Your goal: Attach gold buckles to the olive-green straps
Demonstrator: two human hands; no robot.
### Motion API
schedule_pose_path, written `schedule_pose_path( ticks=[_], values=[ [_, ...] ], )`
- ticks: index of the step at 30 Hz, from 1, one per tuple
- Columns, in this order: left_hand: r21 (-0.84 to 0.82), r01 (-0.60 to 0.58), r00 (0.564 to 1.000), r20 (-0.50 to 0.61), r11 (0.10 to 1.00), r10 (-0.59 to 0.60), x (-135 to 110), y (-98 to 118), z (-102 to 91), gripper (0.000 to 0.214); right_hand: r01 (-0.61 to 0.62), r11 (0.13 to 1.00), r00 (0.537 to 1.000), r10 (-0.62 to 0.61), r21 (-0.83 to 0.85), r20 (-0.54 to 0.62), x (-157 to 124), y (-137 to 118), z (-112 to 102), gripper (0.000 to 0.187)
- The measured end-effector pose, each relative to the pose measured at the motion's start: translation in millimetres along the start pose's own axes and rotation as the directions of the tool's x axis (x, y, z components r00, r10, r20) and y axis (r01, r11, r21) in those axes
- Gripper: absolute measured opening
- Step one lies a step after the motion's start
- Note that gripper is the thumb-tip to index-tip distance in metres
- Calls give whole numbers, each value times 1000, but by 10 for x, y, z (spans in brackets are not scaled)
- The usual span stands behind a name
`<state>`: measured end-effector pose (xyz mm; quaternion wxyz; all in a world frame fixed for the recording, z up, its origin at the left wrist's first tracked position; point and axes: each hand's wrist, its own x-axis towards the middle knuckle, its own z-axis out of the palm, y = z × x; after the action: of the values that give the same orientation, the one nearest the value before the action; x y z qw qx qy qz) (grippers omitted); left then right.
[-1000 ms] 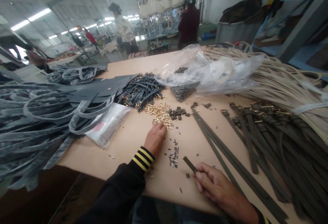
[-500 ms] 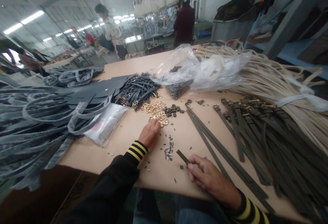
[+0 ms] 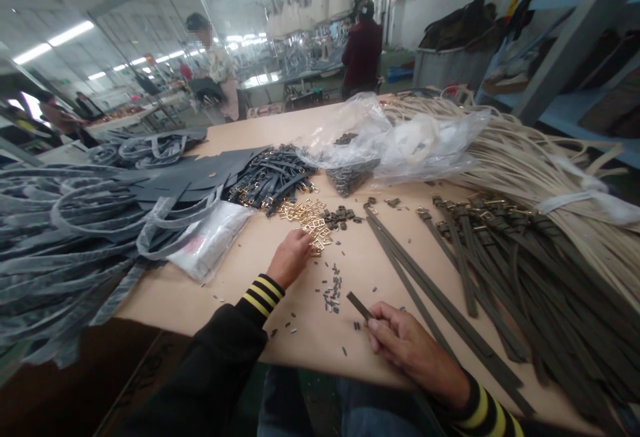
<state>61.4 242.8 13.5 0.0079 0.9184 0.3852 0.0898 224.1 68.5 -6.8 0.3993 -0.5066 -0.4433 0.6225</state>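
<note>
Two bare hands work over a tan table (image 3: 310, 347). The right hand (image 3: 413, 350) pinches a short strap (image 3: 359, 305) narrowly between thumb and fingers (image 3: 387, 333), with the strap's free end pointing up and left, toward the scattered small dark pieces (image 3: 333, 293). The left hand (image 3: 290, 260), its striped cuff (image 3: 263, 293) resting just behind it, reaches to the near edge of a loose pile of gold buckles (image 3: 305, 218). Its fingertips (image 3: 306, 242) touch or nearly touch the pile; they seem curled rather than spread, though the hand hides whether they hold a buckle.

Beyond the buckles lie small dark loops (image 3: 341, 218). To the right, two long olive straps (image 3: 430, 310) lie beside a heap of olive straps (image 3: 505, 283), many ending in gold buckles. A bunch of dark straps (image 3: 270, 180) also shows gold fittings. So, judging by how things lie, plenty of straps already carry buckles, while the loose buckles, loops and small pieces remain on the table. Cream straps (image 3: 530, 163) and a plastic bag (image 3: 345, 137) lie at the far side, with grey handles (image 3: 65, 243) at the left.
</note>
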Motion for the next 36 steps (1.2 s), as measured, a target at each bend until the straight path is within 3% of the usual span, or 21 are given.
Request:
schedule_pose_path(
  ticks=[3, 6, 13, 18, 21, 22, 23, 24, 25, 26, 30, 36],
  values=[
    [-26, -70, 994, 81, 997, 72, -31, 100, 12, 14, -14, 1000, 1000, 14, 6, 8, -8, 1, -7, 27],
    [-42, -40, 994, 101, 998, 44, -59, 200, 54, 18, -16, 1000, 1000, 16, 0, 18, -11, 5, -12, 28],
    [-188, 185, 983, 46, 965, -180, -8, 229, 82, 15, -7, 1000, 1000, 7, 17, -7, 14, 19, -5, 29],
    [-425, 351, 933, 85, 835, -349, -75, 285, -60, 19, -20, 999, 1000, 20, 37, -12, 15, 2, -21, 28],
    [-654, 428, 900, 241, 624, -364, -341, 528, -157, 22, -30, 998, 999, 31, 56, -12, -40, -25, -27, 27],
    [-798, 505, 847, 384, 330, -367, -454, 630, -180, 21, -33, 998, 999, 33, 52, -12, -70, -34, -24, 27],
    [-832, 553, 792, 505, 52, -344, -568, 734, -196, 19, -35, 999, 999, 36, 40, -10, -103, -41, -19, 26],
    [-808, 569, 746, 587, -157, -316, -675, 831, -205, 17, -36, 999, 999, 36, 17, -10, -136, -45, -11, 26],
    [-766, 559, 713, 639, -316, -287, -772, 919, -207, 17, -33, 999, 999, 33, -17, -10, -170, -45, 0, 25],
    [-731, 546, 692, 669, -410, -271, -855, 994, -202, 17, -25, 998, 1000, 25, -58, -12, -200, -41, 15, 25],
    [-682, 502, 672, 695, -531, -257, -1051, 1178, -154, 17, 9, 980, 1000, -9, -200, 0, -288, -12, 100, 23],
    [-685, 492, 686, 685, -537, -244, -1180, 1288, -121, 21, 66, 958, 997, -77, -279, -26, -324, 8, 220, 23]
  ],
)
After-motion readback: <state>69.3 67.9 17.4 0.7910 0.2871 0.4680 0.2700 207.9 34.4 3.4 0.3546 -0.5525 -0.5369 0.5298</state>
